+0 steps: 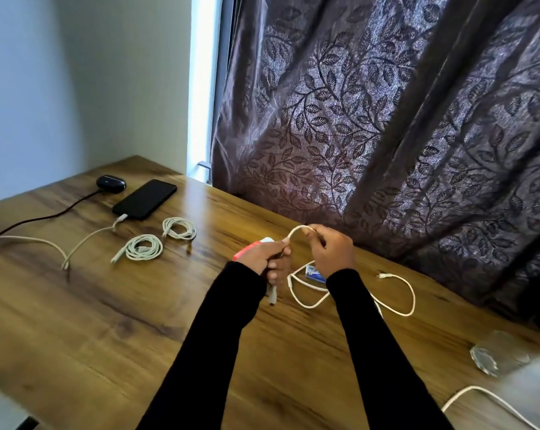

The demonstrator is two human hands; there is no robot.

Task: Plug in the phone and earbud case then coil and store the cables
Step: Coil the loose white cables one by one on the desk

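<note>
Both hands [299, 252] arch the white cable [296, 230], plug end down.

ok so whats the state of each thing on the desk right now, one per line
phone: flat, white cable plugged in
earbud case: closed, dark cable plugged in
two white cables: coiled, lying by the phone
white cable: uncoiled, arched between both hands
left hand: gripping the cable
right hand: pinching the cable

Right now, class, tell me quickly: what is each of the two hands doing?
Left hand: closed, gripping one end of the white cable.
Right hand: closed, pinching the same cable's loop.
</note>
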